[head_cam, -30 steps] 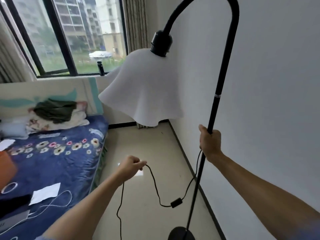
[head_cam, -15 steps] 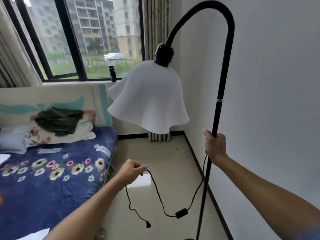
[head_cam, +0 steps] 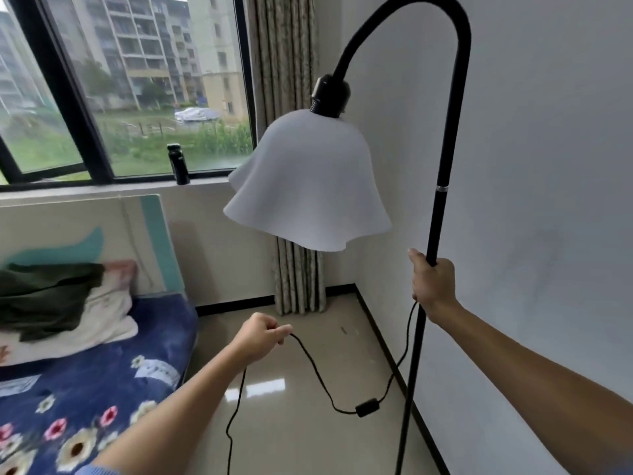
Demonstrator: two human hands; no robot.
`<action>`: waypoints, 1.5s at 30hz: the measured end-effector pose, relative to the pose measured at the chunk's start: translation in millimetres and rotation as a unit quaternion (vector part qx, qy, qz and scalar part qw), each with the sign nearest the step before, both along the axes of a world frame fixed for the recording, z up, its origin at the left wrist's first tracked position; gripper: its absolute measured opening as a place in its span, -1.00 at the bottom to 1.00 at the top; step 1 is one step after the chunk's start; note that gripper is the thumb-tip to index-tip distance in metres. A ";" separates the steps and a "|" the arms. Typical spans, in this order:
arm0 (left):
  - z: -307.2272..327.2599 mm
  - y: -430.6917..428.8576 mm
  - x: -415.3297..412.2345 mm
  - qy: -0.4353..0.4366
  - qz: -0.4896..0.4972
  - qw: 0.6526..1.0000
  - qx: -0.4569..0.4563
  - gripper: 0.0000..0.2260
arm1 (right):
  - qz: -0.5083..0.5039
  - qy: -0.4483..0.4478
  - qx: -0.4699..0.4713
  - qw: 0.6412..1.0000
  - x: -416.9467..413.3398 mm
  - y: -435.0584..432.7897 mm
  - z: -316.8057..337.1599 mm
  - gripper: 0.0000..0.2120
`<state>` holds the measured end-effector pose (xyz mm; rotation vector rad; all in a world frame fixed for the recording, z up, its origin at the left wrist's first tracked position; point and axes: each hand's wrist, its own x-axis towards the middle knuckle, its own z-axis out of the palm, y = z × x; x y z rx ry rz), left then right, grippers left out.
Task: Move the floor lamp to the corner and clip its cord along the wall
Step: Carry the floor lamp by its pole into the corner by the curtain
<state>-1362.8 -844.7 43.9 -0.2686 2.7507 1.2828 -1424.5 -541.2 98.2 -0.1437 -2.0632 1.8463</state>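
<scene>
The floor lamp has a black arched pole (head_cam: 442, 207) and a white wavy shade (head_cam: 308, 186) hanging from the arch. My right hand (head_cam: 433, 282) is closed around the pole at mid-height, close to the white wall on the right. My left hand (head_cam: 262, 335) pinches the black cord (head_cam: 315, 368), which sags down to an inline switch (head_cam: 368, 407) and rises back to the pole. A second stretch of cord hangs from my left hand toward the floor. The lamp base is out of view.
The room corner with a patterned curtain (head_cam: 296, 279) lies ahead beyond the shade. A bed with a blue flowered blanket (head_cam: 102, 389) fills the left side. A black bottle (head_cam: 178, 164) stands on the windowsill. Shiny tiled floor (head_cam: 308, 440) runs between bed and wall.
The view has advanced toward the corner, with the lamp carried along in my right hand. The curtain and corner are closer now. Both hands keep their grips.
</scene>
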 end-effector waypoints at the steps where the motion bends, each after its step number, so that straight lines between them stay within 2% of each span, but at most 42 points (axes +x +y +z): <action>1: -0.4 -0.5 -25.0 -0.001 0.003 1.000 0.003 -0.65 | 0.005 -0.003 0.001 1.000 -25.6 -1.3 -2.8 -0.50; 9: 5.8 -15.2 -196.6 -0.004 0.024 1.000 0.016 -0.67 | 0.032 -0.012 0.008 0.999 -208.1 -23.1 -1.5 -0.58; 21: -15.7 -83.1 -460.1 -0.004 0.023 1.000 0.020 -0.69 | 0.019 -0.014 0.002 1.000 -467.7 -85.0 -16.5 -0.57; 26: -9.3 -110.1 -566.7 0.001 0.018 0.999 0.035 -0.69 | 0.011 -0.023 -0.001 1.000 -565.3 -107.3 -6.4 -0.50; 34: -15.4 -123.5 -686.1 -0.016 0.017 0.999 0.048 -0.68 | 0.019 -0.006 -0.001 1.000 -702.3 -124.2 -2.0 -0.48; 45: -44.9 -121.4 -824.2 -0.034 0.077 0.995 0.045 -0.64 | 0.078 -0.036 -0.037 0.996 -883.1 -128.5 -45.4 -0.53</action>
